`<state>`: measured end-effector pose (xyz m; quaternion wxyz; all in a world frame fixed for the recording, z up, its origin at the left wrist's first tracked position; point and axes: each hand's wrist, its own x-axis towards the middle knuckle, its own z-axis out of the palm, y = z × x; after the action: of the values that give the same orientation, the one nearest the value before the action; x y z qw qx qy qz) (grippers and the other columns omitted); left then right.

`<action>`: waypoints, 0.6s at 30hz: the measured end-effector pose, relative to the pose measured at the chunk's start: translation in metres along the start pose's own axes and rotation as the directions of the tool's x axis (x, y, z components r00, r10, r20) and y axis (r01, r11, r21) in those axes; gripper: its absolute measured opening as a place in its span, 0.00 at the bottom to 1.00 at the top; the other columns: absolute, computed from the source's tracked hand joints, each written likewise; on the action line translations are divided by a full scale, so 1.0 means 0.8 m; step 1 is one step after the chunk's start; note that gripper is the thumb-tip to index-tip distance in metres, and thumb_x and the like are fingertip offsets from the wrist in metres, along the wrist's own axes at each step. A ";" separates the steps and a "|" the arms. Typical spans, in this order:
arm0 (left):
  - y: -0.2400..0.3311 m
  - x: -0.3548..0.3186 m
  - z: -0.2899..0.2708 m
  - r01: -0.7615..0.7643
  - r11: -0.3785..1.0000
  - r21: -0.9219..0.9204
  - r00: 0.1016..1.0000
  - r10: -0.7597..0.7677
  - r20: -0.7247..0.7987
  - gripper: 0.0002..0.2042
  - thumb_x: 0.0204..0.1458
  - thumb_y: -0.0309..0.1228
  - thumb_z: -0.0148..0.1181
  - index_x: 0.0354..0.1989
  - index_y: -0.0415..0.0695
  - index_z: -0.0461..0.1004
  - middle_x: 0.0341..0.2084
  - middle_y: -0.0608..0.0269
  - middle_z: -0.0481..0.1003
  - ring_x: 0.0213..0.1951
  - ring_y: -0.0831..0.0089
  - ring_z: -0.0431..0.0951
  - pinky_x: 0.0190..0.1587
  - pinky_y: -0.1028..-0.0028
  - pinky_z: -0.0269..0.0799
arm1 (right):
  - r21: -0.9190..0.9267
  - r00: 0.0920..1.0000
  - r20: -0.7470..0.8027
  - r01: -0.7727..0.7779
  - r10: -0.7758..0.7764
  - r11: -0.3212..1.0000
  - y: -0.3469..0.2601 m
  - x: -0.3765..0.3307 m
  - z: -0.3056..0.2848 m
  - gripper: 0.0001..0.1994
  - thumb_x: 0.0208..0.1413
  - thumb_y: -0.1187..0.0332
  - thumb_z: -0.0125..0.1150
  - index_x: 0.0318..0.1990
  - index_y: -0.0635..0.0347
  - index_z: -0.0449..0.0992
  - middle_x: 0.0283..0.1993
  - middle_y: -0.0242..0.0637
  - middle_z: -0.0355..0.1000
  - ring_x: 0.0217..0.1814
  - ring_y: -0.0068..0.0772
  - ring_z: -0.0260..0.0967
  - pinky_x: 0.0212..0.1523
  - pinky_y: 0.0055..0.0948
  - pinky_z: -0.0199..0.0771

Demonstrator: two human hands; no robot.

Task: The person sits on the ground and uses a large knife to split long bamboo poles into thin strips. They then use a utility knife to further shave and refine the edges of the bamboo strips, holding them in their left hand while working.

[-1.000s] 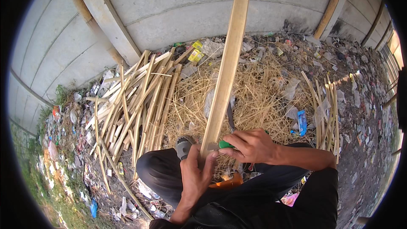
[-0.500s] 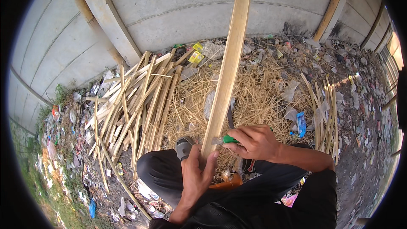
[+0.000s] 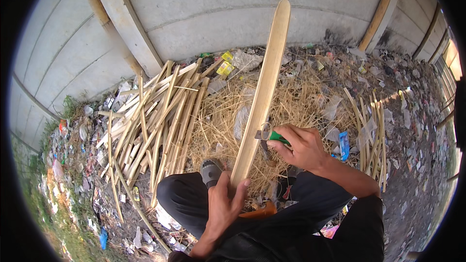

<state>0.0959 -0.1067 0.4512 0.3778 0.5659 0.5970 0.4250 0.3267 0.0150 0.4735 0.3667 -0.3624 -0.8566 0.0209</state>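
Note:
My left hand [image 3: 224, 204] grips the lower end of a long flat bamboo slat [image 3: 264, 85] that slants up and away toward the wall. My right hand [image 3: 301, 146] holds a green-handled knife [image 3: 273, 137], its blade laid against the slat's right edge about a third of the way up. A curl of shaving hangs at the blade. I sit low with dark-trousered knees [image 3: 194, 201] spread, a grey shoe [image 3: 211, 171] between them.
A pile of split bamboo slats [image 3: 155, 116] lies to the left on littered ground. Dry shavings [image 3: 301, 102] cover the middle. A smaller bundle of sticks [image 3: 371, 131] lies to the right. A grey concrete panel wall [image 3: 218, 14] stands behind.
My right hand with the knife has moved a little up along the slat's edge. The left hand keeps its grip, and the slat stays at the same slant.

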 end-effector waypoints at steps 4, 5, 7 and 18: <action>-0.011 -0.007 0.000 0.033 0.999 -0.031 0.999 -0.033 0.023 0.09 0.67 0.28 0.64 0.41 0.35 0.73 0.17 0.63 0.77 0.18 0.79 0.77 0.20 0.76 0.67 | -0.004 0.998 -0.032 0.063 -0.063 0.998 0.014 -0.002 0.009 0.13 0.65 0.56 0.69 0.43 0.57 0.78 0.34 0.35 0.81 0.27 0.37 0.81 0.23 0.33 0.78; -0.014 -0.007 -0.001 0.040 0.999 -0.025 0.999 -0.039 0.028 0.09 0.67 0.29 0.64 0.41 0.35 0.73 0.17 0.63 0.77 0.18 0.79 0.77 0.20 0.76 0.67 | 0.002 0.999 0.001 0.043 -0.043 0.999 0.014 -0.003 0.008 0.14 0.64 0.57 0.70 0.43 0.58 0.79 0.36 0.36 0.82 0.27 0.38 0.81 0.24 0.33 0.79; -0.019 -0.007 -0.003 0.053 0.999 -0.012 0.998 -0.052 0.035 0.09 0.67 0.29 0.64 0.41 0.35 0.74 0.17 0.63 0.77 0.18 0.79 0.77 0.20 0.76 0.67 | 0.014 0.998 0.067 0.005 -0.006 1.000 0.014 -0.005 0.005 0.14 0.62 0.59 0.72 0.44 0.60 0.81 0.39 0.39 0.83 0.29 0.38 0.83 0.26 0.33 0.81; -0.025 -0.017 -0.010 0.056 0.997 0.044 0.997 -0.059 0.056 0.12 0.67 0.30 0.64 0.35 0.37 0.71 0.14 0.63 0.76 0.17 0.78 0.78 0.21 0.74 0.70 | 0.020 0.999 0.015 -0.039 0.039 0.999 0.034 0.001 0.007 0.14 0.66 0.55 0.68 0.46 0.57 0.81 0.37 0.36 0.83 0.28 0.37 0.82 0.24 0.34 0.78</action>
<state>0.0821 -0.1205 0.4351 0.3949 0.5683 0.6107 0.3849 0.3392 0.0364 0.4616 0.3634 -0.3753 -0.8518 0.0393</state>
